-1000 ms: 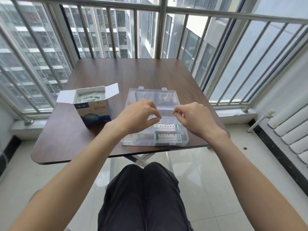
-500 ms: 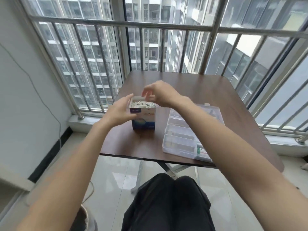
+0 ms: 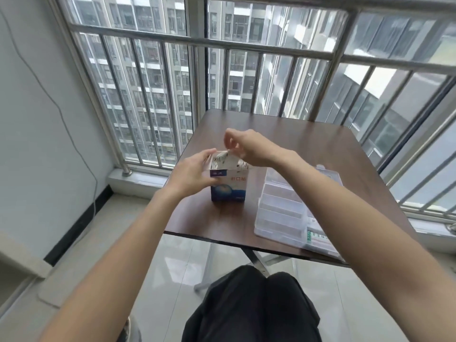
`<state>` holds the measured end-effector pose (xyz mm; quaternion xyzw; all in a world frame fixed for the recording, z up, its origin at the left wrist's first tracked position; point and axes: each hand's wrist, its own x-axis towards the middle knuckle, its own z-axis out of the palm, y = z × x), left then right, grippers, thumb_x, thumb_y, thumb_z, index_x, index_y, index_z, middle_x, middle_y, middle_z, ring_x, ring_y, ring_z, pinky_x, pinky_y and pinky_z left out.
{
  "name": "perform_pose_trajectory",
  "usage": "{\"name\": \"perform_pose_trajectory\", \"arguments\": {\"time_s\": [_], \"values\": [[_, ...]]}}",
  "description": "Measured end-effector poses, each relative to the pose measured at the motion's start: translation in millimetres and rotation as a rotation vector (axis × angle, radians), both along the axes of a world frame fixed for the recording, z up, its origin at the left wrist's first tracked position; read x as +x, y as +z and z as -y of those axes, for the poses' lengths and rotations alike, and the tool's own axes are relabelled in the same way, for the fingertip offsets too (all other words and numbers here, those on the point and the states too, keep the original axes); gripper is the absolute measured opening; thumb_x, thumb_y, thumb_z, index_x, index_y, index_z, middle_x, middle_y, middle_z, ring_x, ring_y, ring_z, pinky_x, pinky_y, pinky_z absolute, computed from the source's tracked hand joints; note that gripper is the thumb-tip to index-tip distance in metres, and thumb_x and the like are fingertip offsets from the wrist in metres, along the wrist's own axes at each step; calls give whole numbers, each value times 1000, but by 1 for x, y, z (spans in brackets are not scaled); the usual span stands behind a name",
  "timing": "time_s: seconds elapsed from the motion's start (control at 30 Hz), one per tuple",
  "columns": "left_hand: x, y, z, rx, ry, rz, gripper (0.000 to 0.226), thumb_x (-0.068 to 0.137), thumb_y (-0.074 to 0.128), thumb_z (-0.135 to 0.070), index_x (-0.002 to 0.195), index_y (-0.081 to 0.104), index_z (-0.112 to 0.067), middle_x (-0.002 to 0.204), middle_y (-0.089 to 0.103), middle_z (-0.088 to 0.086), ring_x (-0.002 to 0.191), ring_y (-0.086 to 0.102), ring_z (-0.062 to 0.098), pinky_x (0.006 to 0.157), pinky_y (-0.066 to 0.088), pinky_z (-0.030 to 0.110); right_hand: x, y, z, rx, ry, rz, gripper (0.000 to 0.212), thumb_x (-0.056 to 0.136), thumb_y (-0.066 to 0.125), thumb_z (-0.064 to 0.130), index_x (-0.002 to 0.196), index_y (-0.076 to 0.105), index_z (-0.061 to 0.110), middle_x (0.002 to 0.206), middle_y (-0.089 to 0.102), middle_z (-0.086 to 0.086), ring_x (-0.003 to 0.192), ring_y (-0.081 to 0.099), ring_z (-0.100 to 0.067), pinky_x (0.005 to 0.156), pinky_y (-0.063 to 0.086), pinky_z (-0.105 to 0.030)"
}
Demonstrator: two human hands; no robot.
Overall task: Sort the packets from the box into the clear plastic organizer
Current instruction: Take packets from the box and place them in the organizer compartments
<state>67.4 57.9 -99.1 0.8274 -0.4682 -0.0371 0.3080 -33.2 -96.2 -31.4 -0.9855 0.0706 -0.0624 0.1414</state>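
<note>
A blue and white box [image 3: 229, 187] stands open near the left edge of the brown table [image 3: 308, 149], with white packets [image 3: 223, 161] showing at its top. My left hand [image 3: 195, 172] grips the box's left side and holds it steady. My right hand [image 3: 246, 146] hovers over the opening and pinches the top of a packet between thumb and fingers. To the right lies the clear plastic organizer [image 3: 281, 208] with its lid open; a few green and white packets [image 3: 317, 236] sit in its near compartment, partly hidden by my right forearm.
Metal window bars [image 3: 246, 48] run along the far and right sides of the table. The table's front edge is close to my knees [image 3: 249, 304]. A grey wall with a cable stands to the left.
Both hands left the organizer and moved left to the box. My left hand now grips its side, and my right hand has lowered onto the packets in the opening.
</note>
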Motion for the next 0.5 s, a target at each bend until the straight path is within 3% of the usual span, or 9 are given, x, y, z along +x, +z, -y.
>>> {"name": "perform_pose_trajectory", "arguments": {"time_s": [0.07, 0.13, 0.2, 0.27, 0.37, 0.5], "values": [[0, 0, 0, -2, 7, -2, 84, 70, 79, -39, 142, 40, -21, 136, 54, 1, 124, 49, 21, 101, 40, 34, 0, 1, -1, 47, 10, -47, 23, 90, 54, 4, 110, 50, 15, 110, 62, -6, 96, 58, -23, 78, 50, -33], [-2, 2, 0, 4, 6, 0, 84, 70, 79, -41, 142, 39, -21, 135, 54, 2, 124, 50, 22, 99, 40, 34, 1, 3, -3, 105, 2, -149, 31, 88, 57, 10, 118, 50, 19, 113, 61, -6, 100, 57, -23, 81, 53, -37], [-4, 3, 0, 7, 3, -10, 84, 71, 78, -40, 142, 38, -21, 138, 51, 1, 126, 47, 21, 99, 37, 31, 5, 2, -5, -25, -37, -186, 32, 89, 59, 36, 118, 53, 24, 112, 63, -5, 98, 59, -24, 77, 51, -37], [-5, 4, -1, 8, 2, -17, 84, 72, 78, -39, 143, 37, -21, 140, 49, 0, 128, 45, 20, 99, 36, 30, 11, -5, -5, -252, -61, -118, 32, 89, 56, 49, 109, 60, 23, 108, 65, -6, 95, 60, -26, 70, 45, -32], [-5, 5, -1, 16, 5, -24, 83, 72, 77, -40, 143, 37, -21, 140, 50, 0, 127, 46, 19, 99, 37, 31, 16, -14, -4, -257, 4, 10, 20, 92, 56, 35, 96, 65, 17, 99, 67, -7, 89, 60, -28, 66, 38, -30], [-5, 6, -2, 24, 8, -15, 84, 73, 76, -41, 144, 35, -22, 142, 47, -2, 129, 44, 18, 99, 36, 29, 10, -13, 3, -165, 31, 29, 14, 94, 54, 20, 100, 66, 17, 103, 67, -2, 84, 51, -15, 70, 41, -29]]}}
